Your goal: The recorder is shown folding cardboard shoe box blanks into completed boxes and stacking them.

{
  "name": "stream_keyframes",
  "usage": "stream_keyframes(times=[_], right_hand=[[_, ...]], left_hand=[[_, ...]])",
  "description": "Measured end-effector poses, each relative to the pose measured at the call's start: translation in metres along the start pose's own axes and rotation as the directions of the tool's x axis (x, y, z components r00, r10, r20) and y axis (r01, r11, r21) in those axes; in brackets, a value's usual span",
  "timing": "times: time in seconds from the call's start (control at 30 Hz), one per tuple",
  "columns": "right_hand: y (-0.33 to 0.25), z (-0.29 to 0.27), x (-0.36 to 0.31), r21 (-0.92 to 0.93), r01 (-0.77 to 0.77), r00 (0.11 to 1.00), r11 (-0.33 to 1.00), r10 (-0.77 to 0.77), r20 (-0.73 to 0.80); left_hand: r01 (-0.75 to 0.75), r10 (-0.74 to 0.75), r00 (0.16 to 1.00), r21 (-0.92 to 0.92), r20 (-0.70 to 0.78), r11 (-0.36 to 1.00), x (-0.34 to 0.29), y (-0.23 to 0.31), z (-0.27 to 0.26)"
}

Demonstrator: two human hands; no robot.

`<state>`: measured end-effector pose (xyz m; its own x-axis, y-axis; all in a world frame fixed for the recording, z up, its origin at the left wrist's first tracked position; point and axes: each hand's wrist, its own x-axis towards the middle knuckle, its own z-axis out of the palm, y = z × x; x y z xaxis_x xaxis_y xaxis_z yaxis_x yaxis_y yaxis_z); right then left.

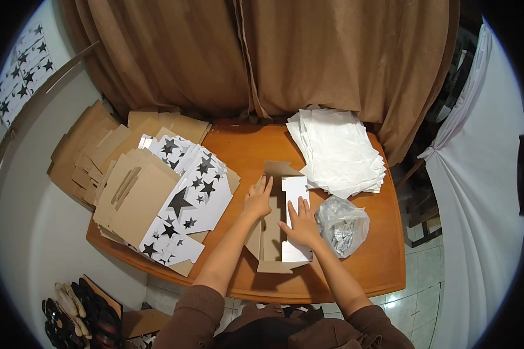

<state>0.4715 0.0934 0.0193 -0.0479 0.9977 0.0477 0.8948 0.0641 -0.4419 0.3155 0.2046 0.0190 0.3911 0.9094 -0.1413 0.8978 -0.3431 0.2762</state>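
Observation:
A partly folded cardboard box (pixel 272 232) stands open on the wooden table in front of me, brown inside. Along its right side runs a white panel (pixel 295 249). My left hand (pixel 258 199) rests at the box's left wall, near the far corner, with its fingers stretched forward. My right hand (pixel 301 225) lies spread on the white panel, the thumb reaching over toward the inside. Both hands press on the cardboard, and neither is closed round it. End flaps stick out at the box's far and near ends.
On the left lie stacked flat cardboard blanks (pixel 131 198), some with white, black-starred faces (pixel 198 186). White sheets (pixel 337 151) are piled at the back right. A clear plastic bag (pixel 343 227) of silvery pieces sits right of the box. Brown curtains (pixel 174 58) hang behind the table (pixel 244 145).

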Motion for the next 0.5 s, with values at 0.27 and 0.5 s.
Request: stream_keyframes(times=[0.27, 0.5], right_hand=[[0.0, 0.009, -0.002, -0.031, 0.075, 0.983, 0.997, -0.079, -0.167], [-0.003, 0.006, 0.0, 0.121, 0.058, 0.979, 0.991, -0.033, -0.202]], left_hand=[[-0.198, 0.116, 0.938, -0.233, -0.326, 0.952, -0.045, -0.017, 0.031], [-0.223, 0.276, 0.961, -0.665, -0.027, 0.713, -0.096, -0.029, 0.032]])
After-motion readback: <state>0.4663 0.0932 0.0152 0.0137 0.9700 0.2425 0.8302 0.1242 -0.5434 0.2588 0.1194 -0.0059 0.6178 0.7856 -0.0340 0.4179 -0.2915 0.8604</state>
